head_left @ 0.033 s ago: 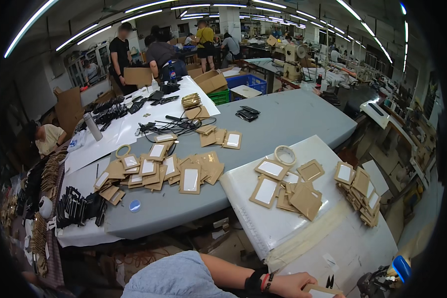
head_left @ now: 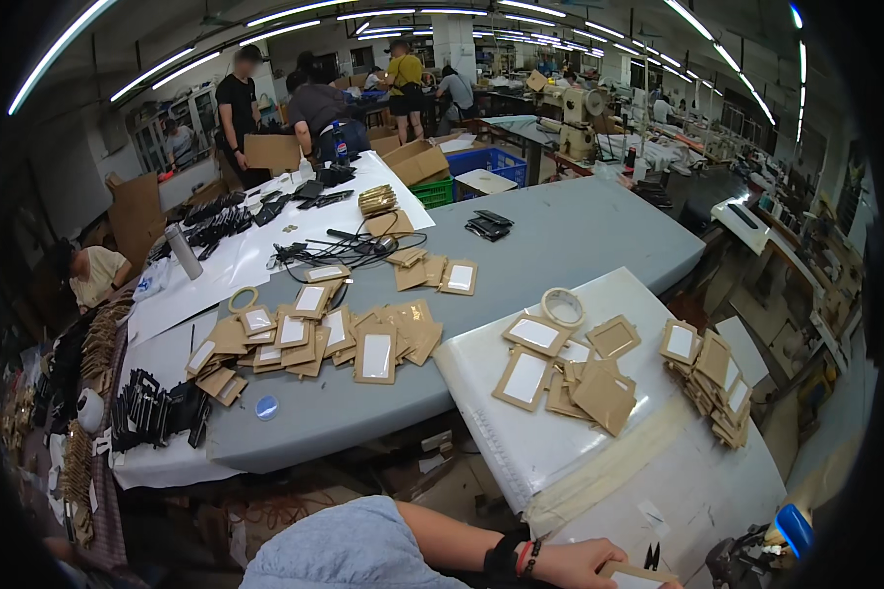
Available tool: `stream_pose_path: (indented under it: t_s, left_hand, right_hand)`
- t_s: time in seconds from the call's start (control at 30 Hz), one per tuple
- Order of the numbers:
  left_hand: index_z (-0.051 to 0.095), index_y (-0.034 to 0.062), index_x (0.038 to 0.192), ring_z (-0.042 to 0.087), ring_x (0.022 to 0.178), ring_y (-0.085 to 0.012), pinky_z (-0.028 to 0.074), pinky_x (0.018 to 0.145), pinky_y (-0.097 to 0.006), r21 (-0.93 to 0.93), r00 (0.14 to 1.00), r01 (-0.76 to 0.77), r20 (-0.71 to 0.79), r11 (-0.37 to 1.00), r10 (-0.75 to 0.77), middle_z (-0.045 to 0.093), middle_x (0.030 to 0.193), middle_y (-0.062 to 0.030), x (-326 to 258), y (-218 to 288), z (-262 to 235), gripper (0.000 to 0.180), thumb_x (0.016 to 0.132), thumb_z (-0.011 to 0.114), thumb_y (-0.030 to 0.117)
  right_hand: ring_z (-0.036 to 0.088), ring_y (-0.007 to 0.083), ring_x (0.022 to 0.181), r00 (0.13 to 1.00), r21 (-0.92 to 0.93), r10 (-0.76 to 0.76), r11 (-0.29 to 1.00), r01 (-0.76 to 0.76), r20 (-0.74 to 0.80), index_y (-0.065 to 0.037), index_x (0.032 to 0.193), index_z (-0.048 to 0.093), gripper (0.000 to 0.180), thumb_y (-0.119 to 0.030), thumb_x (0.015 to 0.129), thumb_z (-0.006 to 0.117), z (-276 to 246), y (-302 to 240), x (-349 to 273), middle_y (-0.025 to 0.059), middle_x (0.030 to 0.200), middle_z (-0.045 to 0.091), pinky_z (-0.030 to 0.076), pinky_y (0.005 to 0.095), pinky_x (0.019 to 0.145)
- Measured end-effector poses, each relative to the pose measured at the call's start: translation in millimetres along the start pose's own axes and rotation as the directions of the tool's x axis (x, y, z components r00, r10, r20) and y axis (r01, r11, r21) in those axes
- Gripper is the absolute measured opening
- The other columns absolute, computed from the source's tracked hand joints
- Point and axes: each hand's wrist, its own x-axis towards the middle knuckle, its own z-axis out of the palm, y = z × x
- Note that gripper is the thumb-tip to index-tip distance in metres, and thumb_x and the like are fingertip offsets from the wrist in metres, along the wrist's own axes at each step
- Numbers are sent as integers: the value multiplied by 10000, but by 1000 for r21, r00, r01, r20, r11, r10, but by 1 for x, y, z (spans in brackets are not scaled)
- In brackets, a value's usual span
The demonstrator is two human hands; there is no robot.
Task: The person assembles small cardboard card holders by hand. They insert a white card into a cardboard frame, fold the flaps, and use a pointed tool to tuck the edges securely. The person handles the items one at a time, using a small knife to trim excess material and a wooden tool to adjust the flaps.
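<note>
My left hand, with a black band and bracelets at the wrist, is closed on the edge of a tan card holder with a white panel. The lower edge of the picture cuts off much of that holder. At its right side shows a sliver of skin that may be a fingertip of my right hand; the rest of that hand is out of view. Small black thread snips lie just beyond the holder on the white worktop. Farther up lie a loose group of tan holders and a heaped stack.
A tape roll lies beyond the loose holders. More holders cover part of the grey table, near black cables. At right stands a blue-handled tool among dark items. Other people work at the far left and back.
</note>
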Motion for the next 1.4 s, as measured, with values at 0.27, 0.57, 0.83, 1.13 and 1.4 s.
stream_pose_path:
  t_s: [0.27,0.57,0.83,1.13,1.4]
  left_hand:
    - [647,-6,1002,580,747,-95,493,646,-274,-71,1000,-9,-4,997,9,664,843,-50,4,-8,8,279,823,701,202]
    - [668,60,1001,574,693,-100,495,621,-256,138,989,146,-34,980,-142,652,790,-43,2,-18,-7,260,833,712,253]
    - [592,-31,945,562,643,-100,471,533,-267,-212,990,70,-106,975,-94,608,751,-37,11,-40,-5,287,868,634,242]
    - [623,-25,922,535,672,-83,466,620,-270,-175,986,107,-105,979,-126,625,760,-30,18,-42,2,307,897,615,280]
    - [623,-22,906,511,653,-95,445,612,-282,-65,989,94,-109,993,-101,594,702,-31,28,-37,4,336,908,578,311]
  right_hand:
    - [579,205,807,1000,66,12,998,-12,-1,67,1076,576,340,-257,978,541,-5,10,0,166,918,625,485,329,711]
    - [562,193,833,998,-37,-37,999,39,48,58,1096,575,314,-232,982,538,1,-3,3,147,946,622,473,310,745]
    - [599,217,933,996,-13,-75,997,74,-58,37,1176,535,316,-213,983,538,-2,5,14,171,1020,622,483,304,817]
    - [589,166,819,987,-86,-147,985,152,65,27,1100,569,238,-163,958,580,-13,23,13,131,914,629,482,266,720]
    - [558,152,765,974,-39,-225,973,226,35,35,1046,582,190,-111,929,615,-18,30,14,103,866,609,469,262,692]
